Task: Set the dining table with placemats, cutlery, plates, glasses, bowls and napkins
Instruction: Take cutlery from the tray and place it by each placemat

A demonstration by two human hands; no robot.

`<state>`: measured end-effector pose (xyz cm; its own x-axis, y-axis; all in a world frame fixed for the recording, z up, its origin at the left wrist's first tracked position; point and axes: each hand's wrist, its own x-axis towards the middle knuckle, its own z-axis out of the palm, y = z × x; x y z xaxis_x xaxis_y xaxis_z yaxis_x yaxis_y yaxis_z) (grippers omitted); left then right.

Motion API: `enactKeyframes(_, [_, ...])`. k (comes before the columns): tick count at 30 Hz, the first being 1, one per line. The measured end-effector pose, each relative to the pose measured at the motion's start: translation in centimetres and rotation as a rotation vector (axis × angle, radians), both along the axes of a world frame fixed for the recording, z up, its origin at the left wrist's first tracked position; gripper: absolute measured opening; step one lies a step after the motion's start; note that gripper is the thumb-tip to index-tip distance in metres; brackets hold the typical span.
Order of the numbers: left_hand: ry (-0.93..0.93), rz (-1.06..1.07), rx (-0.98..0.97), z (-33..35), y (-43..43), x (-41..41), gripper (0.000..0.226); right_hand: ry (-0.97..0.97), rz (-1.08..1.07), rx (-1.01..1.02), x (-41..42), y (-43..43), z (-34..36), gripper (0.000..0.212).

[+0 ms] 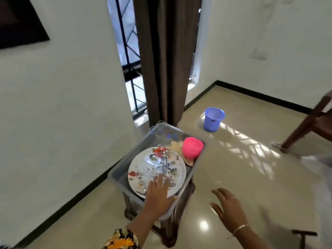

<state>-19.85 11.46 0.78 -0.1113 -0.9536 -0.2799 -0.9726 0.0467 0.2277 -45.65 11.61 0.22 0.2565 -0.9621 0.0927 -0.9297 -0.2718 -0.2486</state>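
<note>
A grey plastic tub (118, 172) stands on a dark stool by the wall. In it lies a white plate (143, 164) with red patterns, and several spoons and forks (164, 165) are piled on the plate. A pink bowl (192, 147) sits upside down at the tub's far right, and clear glasses (162, 131) stand at its far end. My left hand (159, 194) rests flat, fingers spread, on the plate's near edge. My right hand (227, 206) hovers open over the floor, to the right of the tub, holding nothing.
A blue plastic bucket (213, 119) stands on the tiled floor beyond the tub. A brown curtain (163, 60) hangs over a barred window behind it. A wooden chair (312, 121) is at the right edge, and a dark chair part (303, 234) shows at lower right.
</note>
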Motion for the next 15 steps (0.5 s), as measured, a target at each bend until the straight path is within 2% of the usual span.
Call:
enactKeyframes(2, [-0.03,0.059,0.005,-0.7,-0.5,2.8,0.093,-0.006,0.036,0.068,2.7,-1.3,0.4,0.046])
enactKeyframes(4, [-0.032,0.088,0.01,-1.3,-0.7,4.9,0.084,0.0,0.072,0.108,4.7,-2.3,0.5,0.043])
enactKeyframes(5, [-0.026,0.108,0.003,-1.5,-0.9,5.8,0.091,0.004,0.085,0.109,5.6,-2.8,0.5,0.041])
enactKeyframes(8, [0.012,0.167,0.037,-2.3,-1.5,7.2,0.134,-0.002,0.129,0.117,7.1,-4.0,-0.1,0.039])
enactKeyframes(9, [0.042,0.202,0.049,-2.3,-1.7,7.3,0.134,0.004,0.137,0.132,7.3,-4.6,-0.4,0.039])
enactKeyframes(12, [0.128,0.299,0.105,-2.8,-2.8,7.7,0.079,0.049,0.197,0.153,7.7,-6.8,-1.5,0.033])
enactKeyframes(15, [0.235,0.447,0.145,-3.9,-3.8,8.6,0.064,0.041,0.251,0.191,8.1,-10.1,-2.7,0.027])
